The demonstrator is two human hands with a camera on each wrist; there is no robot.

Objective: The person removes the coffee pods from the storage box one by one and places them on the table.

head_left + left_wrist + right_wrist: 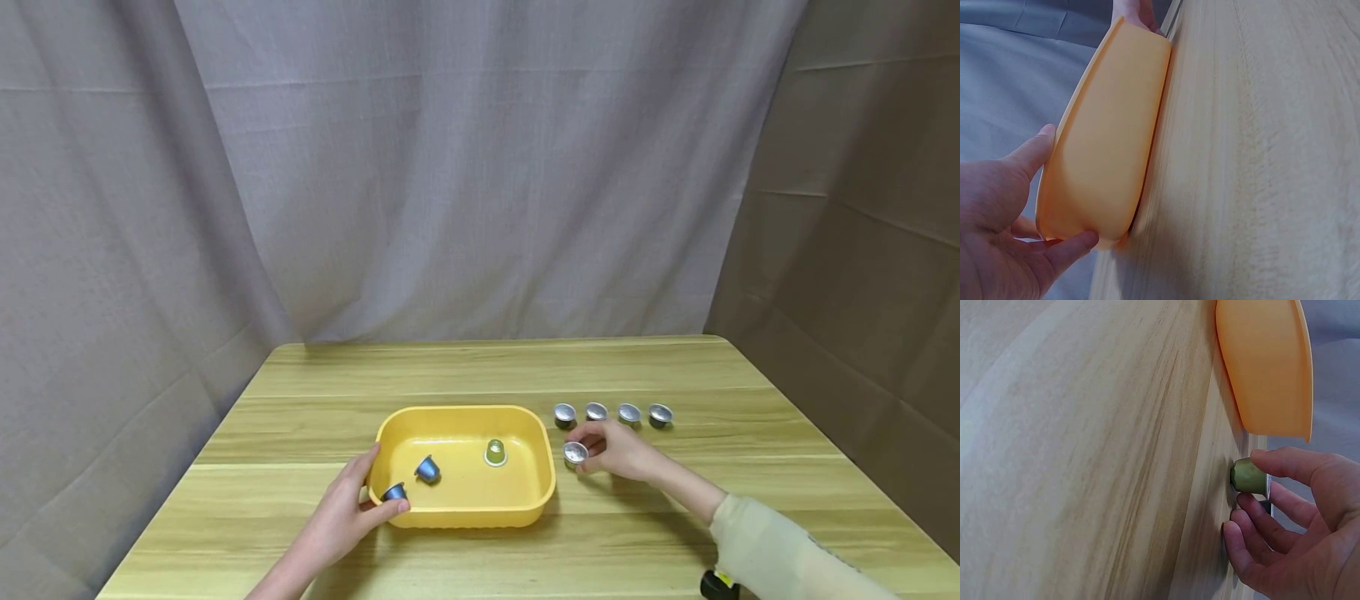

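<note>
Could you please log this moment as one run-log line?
left hand: pinches blue capsule at yellow tray corner | right hand: grips green capsule on table

Curtained recording booth, wooden table

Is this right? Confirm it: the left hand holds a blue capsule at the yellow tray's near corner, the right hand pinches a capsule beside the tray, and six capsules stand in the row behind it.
Not quite. The head view shows four capsules in the row, not six. The rest holds: the left hand holds a blue capsule at the yellow tray corner, and the right hand pinches a capsule beside the tray.
</note>
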